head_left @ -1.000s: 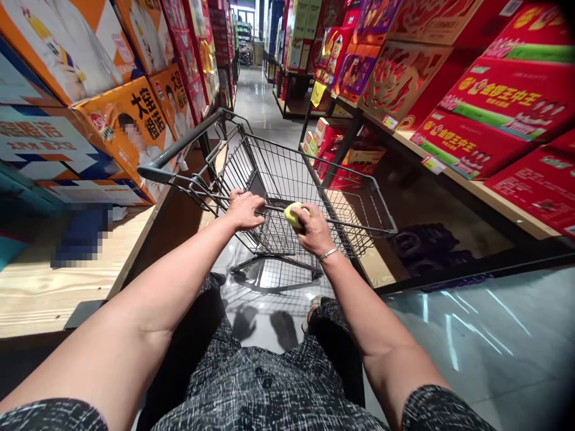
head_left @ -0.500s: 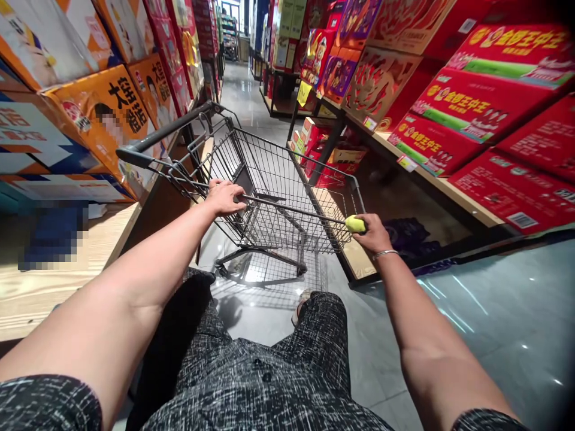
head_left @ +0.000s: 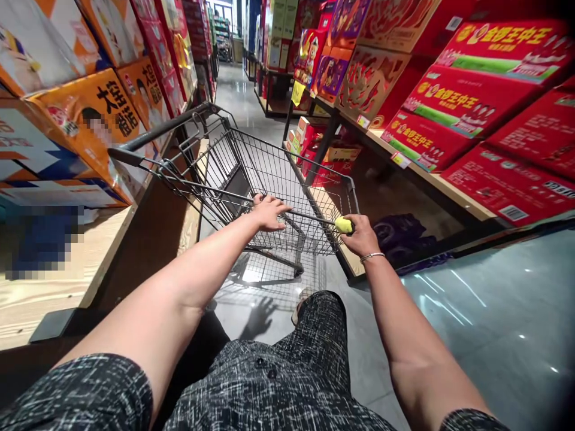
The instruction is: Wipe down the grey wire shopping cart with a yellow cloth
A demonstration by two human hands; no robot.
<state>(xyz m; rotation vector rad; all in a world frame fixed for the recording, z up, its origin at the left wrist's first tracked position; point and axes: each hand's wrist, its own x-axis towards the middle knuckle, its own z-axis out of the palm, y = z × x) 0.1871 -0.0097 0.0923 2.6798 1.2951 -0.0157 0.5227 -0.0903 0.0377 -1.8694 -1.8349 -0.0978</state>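
Observation:
A black wire shopping cart stands in front of me, turned sideways in a store aisle, its basket holding nothing. My left hand rests on the near top rim of the basket, fingers curled over the wire. My right hand is closed on a small yellow cloth and presses it against the rim near the cart's right corner. A thin bracelet circles my right wrist. The cart's black push handle points to the left.
Shelves with orange and white boxes line the left side above a wooden ledge. Red gift boxes fill the shelves on the right. The glossy grey floor runs on down the aisle between them.
My left hand slid right along the cart rim toward the middle. My right hand with the yellow cloth went from the middle of the rim to its right corner and stays there.

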